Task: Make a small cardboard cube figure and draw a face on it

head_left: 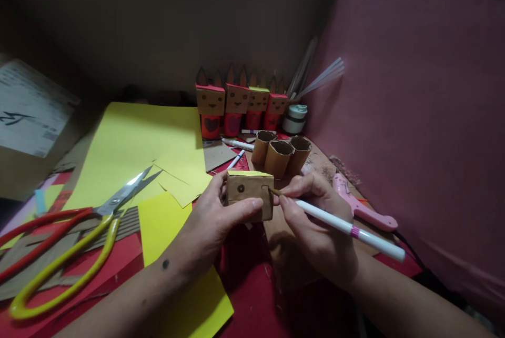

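Between the thumb and fingers of my left hand (224, 214) is a small cardboard box (250, 196) with a yellow strip along its top. One dark round eye is drawn on its face, and a thin outline shows near its right side. My right hand (315, 217) grips a white marker (335, 223) with a purple band; its brown tip meets the box at that outline. Just beyond the box stand three short cardboard tubes (279, 158). Farther back are several box-headed figures (210, 101) with pointed ears, drawn faces and red bodies.
Large scissors (106, 214) with red and yellow handles lie at left over paper and cardboard scraps. Yellow sheets (145, 138) spread behind them. A pink glue gun (366, 211) rests at right, near the wall. Glue sticks (323, 77) rise behind a small jar (294, 118).
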Available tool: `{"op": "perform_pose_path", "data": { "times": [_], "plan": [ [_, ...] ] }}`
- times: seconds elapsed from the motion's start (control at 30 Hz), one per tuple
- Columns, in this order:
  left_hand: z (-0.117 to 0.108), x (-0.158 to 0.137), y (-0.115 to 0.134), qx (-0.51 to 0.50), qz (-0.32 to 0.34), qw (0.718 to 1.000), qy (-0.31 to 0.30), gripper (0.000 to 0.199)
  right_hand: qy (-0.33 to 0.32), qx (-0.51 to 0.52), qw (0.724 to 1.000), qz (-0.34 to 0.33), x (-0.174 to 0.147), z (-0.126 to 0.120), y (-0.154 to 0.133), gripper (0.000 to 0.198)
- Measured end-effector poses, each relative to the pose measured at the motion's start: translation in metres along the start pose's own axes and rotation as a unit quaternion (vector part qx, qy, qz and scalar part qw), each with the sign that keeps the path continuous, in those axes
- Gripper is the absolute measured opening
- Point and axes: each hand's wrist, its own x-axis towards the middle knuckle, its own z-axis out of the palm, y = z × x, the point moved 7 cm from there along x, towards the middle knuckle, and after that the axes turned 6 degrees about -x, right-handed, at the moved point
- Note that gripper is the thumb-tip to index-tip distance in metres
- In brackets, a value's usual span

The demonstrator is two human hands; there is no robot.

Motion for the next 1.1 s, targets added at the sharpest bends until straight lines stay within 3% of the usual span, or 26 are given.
{"op": "perform_pose_path", "data": {
  "times": [0.4,0.9,1.1],
  "plan": [
    [0.0,-0.002,0.001,0.018,-0.008,1.0,0.007,0.066,-0.005,-0.013,0.999,-0.039,0.001,0.003,-0.009,0.013],
    [0.003,-0.003,0.002,0.019,-0.006,1.0,0.001,0.061,0.006,0.031,0.998,-0.045,0.003,0.003,-0.014,0.013],
    [0.002,-0.003,0.002,0.015,-0.007,1.0,0.004,0.068,0.007,0.025,0.999,-0.032,0.002,0.003,-0.012,0.012]
  ]
}}
